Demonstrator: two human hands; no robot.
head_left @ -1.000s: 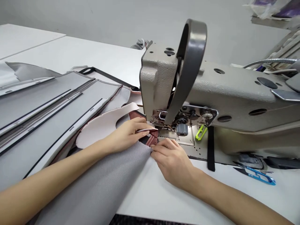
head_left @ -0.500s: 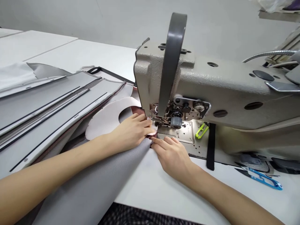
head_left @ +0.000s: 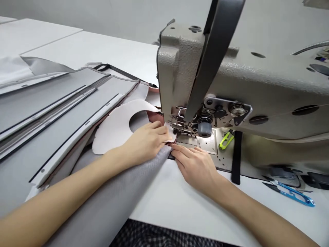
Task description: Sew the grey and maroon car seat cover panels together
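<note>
At the sewing machine (head_left: pixel 177 58), my left hand (head_left: pixel 150 142) is closed on the layered fabric edge beside the presser foot, its fingers bent over a pale flap. My right hand (head_left: pixel 196 166) pinches the near corner of the same edge, its fingertips close to the left hand's; its thumb is hidden. The grey mesh fabric (head_left: pixel 123 195) drapes from this edge toward me, under my left forearm. A white curved piece (head_left: pixel 110 132) with a rounded cut-out lies behind my left hand. Reddish backing shows at the seam. The needle itself cannot be made out.
Grey panels with black-edged strips (head_left: pixel 77 103) spread over the left of the white table (head_left: pixel 154 202). Yellow-green thread snips (head_left: pixel 226 140) lie on the machine bed by a black strap (head_left: pixel 236 157). Blue thread snips (head_left: pixel 295 193) lie at the right.
The view has shifted, so the machine looks larger and farther right. Both hands keep hold of the fabric edge near the presser foot, with little change in their grip.
</note>
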